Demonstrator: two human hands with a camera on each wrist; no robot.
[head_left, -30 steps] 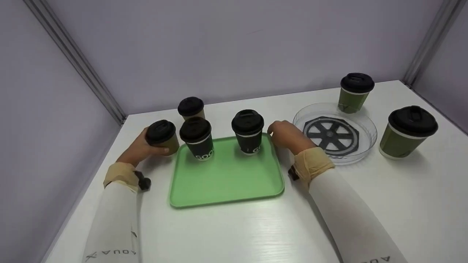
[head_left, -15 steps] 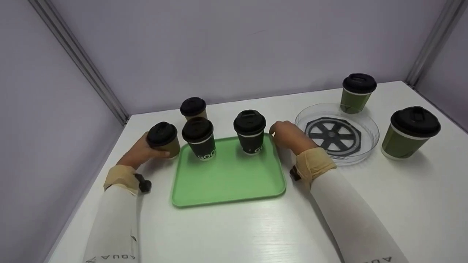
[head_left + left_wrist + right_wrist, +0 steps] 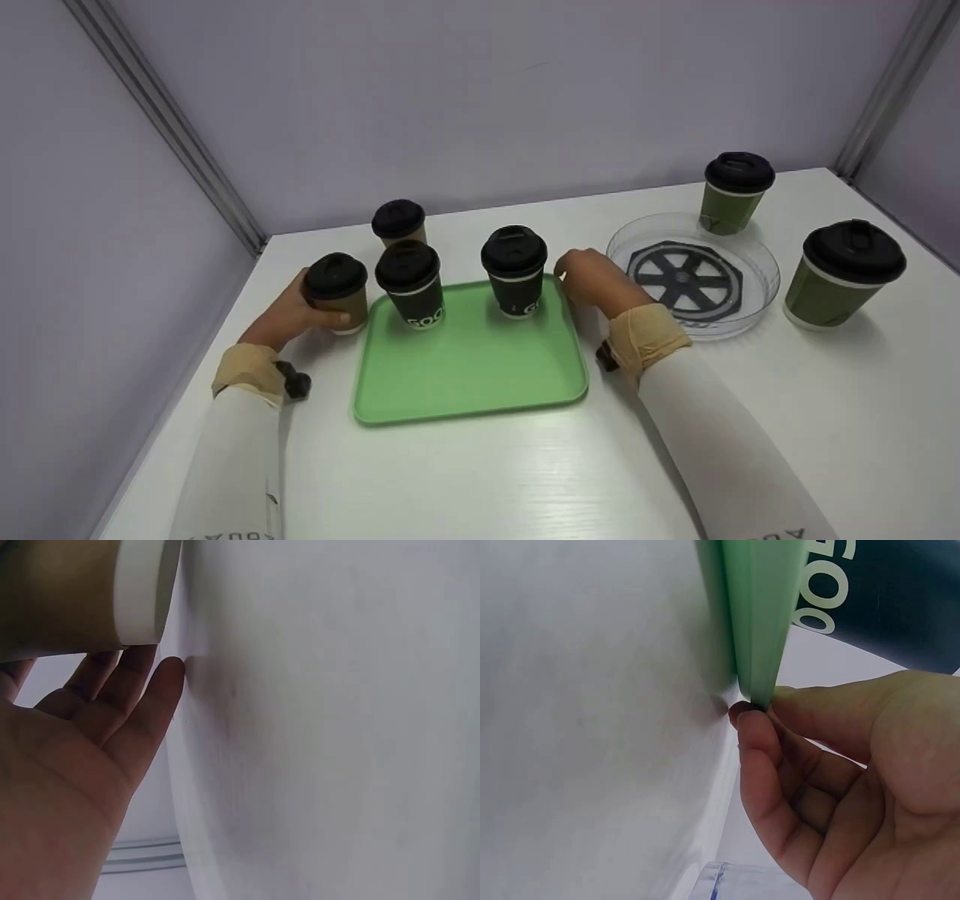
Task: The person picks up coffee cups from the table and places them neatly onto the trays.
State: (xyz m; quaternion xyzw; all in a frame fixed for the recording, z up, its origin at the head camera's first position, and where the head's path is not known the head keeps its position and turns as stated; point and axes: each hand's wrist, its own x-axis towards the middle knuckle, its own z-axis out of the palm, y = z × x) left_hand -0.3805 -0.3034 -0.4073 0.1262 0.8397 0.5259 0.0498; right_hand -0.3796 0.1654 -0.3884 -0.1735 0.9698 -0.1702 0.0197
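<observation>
At the left, my left hand (image 3: pixel 295 311) holds a brown paper coffee cup (image 3: pixel 349 310) with a black lid, the thumb across its front and the other fingers behind. The cup stands nearly upright just left of the green tray (image 3: pixel 472 375); its pale base shows close over the table in the left wrist view. My right hand (image 3: pixel 596 279) pinches the tray's far right corner between thumb and fingers, clearest in the right wrist view. On the tray stand two dark lettered coffee cups, the left one (image 3: pixel 420 304) near the far left corner and the right one (image 3: pixel 517 292) near the far right.
Another brown cup (image 3: pixel 400 222) stands behind the left dark cup, partly hidden. Right of my right hand lies a round clear dish (image 3: pixel 763 296) with a dark spoked pattern. Two green cups, one behind it (image 3: pixel 731 202) and one to its right (image 3: pixel 829 292), stand near. A wall (image 3: pixel 480 112) bounds the back.
The brown cup in my left hand has come down slightly and from a tilt to nearly upright. My right hand keeps its pinch on the tray. The head view has shifted a little.
</observation>
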